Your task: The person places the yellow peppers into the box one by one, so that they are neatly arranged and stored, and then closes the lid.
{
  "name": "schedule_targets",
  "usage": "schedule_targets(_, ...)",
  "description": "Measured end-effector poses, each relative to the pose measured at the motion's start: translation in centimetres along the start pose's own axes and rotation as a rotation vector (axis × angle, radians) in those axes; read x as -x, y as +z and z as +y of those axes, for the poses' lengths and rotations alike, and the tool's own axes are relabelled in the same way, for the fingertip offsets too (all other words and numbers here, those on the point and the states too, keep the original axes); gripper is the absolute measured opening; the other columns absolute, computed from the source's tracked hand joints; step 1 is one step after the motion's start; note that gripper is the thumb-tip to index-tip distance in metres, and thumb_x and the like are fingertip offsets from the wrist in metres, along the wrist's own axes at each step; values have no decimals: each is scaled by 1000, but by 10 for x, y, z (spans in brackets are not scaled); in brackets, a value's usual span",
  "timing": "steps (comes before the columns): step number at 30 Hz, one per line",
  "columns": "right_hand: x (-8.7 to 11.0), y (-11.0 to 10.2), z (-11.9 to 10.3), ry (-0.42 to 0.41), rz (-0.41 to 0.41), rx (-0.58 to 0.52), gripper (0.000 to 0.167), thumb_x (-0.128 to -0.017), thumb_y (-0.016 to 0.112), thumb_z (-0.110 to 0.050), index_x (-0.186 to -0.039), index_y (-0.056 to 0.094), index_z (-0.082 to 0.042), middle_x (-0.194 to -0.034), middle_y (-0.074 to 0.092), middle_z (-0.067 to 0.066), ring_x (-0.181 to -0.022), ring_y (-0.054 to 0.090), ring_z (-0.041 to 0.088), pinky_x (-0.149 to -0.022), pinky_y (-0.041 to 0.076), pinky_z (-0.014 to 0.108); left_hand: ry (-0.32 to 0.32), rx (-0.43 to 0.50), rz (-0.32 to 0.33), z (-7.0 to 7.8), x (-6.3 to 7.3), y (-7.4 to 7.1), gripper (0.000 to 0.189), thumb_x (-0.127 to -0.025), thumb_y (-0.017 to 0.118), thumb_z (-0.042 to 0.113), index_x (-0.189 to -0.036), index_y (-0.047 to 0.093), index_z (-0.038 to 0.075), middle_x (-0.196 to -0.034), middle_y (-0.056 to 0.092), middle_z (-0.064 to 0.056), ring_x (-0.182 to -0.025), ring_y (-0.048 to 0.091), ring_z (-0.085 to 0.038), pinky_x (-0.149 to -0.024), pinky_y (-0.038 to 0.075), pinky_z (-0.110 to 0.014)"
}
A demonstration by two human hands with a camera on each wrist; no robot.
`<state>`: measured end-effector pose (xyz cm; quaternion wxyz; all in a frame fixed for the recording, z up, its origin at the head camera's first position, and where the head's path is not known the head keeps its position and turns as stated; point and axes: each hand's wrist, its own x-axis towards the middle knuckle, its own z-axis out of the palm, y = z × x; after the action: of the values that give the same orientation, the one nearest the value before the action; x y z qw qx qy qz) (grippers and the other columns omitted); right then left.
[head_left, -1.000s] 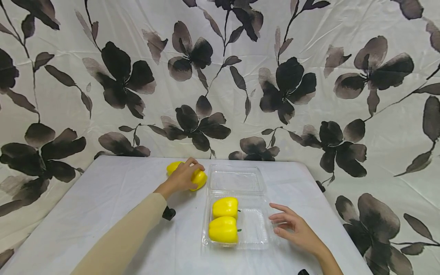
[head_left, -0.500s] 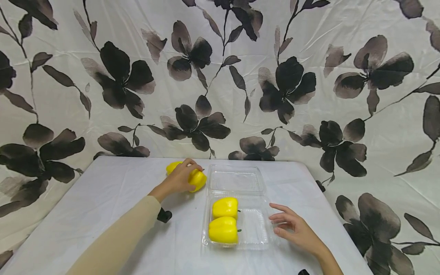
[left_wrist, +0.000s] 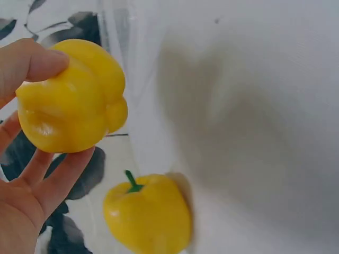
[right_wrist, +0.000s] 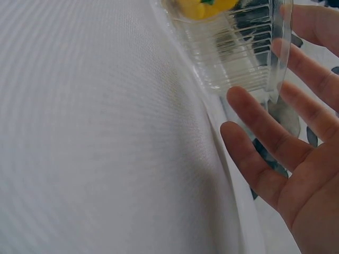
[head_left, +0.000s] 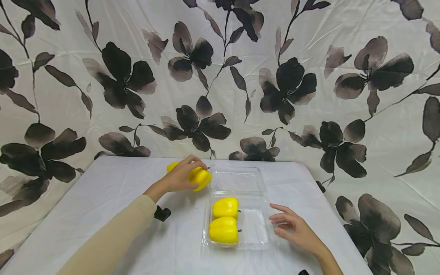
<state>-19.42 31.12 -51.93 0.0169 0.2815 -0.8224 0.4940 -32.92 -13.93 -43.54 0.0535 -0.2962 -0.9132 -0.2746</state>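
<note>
My left hand (head_left: 180,176) grips a yellow bell pepper (left_wrist: 79,100) between thumb and fingers, lifted off the table near its back edge. Behind that hand another yellow bell pepper (left_wrist: 151,214) with a green stem lies on the table, mostly hidden in the head view. A clear plastic clamshell box (head_left: 252,229) lies with its lid (head_left: 237,179) folded back. Two yellow bell peppers, a rear one (head_left: 225,207) and a front one (head_left: 223,230), sit side by side in its left half, stems to the right. My right hand (head_left: 297,231), fingers spread, is beside the box's right wall, holding nothing.
A white cloth covers the table (head_left: 137,236). Behind it hangs a white curtain (head_left: 240,99) printed with dark flowers. A black strap piece (head_left: 162,213) sits at my left wrist.
My left hand has raised the bell pepper off the table and shifted it slightly right, toward the lid. The right hand and the box have stayed where they were.
</note>
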Motion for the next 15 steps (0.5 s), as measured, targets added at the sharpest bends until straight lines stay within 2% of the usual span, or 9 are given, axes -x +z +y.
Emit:
schedule_targets(5,0,1,0,-13,4,-5,29,-98,73,-3,-128,72,-3,-159,48,19,-116,72,21,-93,61,34,78,33,-13,13,0,-6,59,-79,89,5,-131,69,25,-139,53,-2,-131,52,-31,-114,47,-58)
schedule_targets(9,0,1,-1,-21,4,4,29,-98,73,-2,-127,73,-3,-159,49,18,-116,72,22,-93,61,34,146,63,-40,28,-4,-9,60,-79,89,3,-131,68,23,-140,52,-2,-132,51,-30,-115,46,-56)
schedule_targets(15,0,0,-1,-14,4,3,29,-98,73,-3,-128,72,-3,-160,49,15,-116,72,20,-92,61,34,245,61,-77,55,-12,-8,62,-78,90,3,-131,67,25,-141,52,0,-132,51,-28,-113,47,-54)
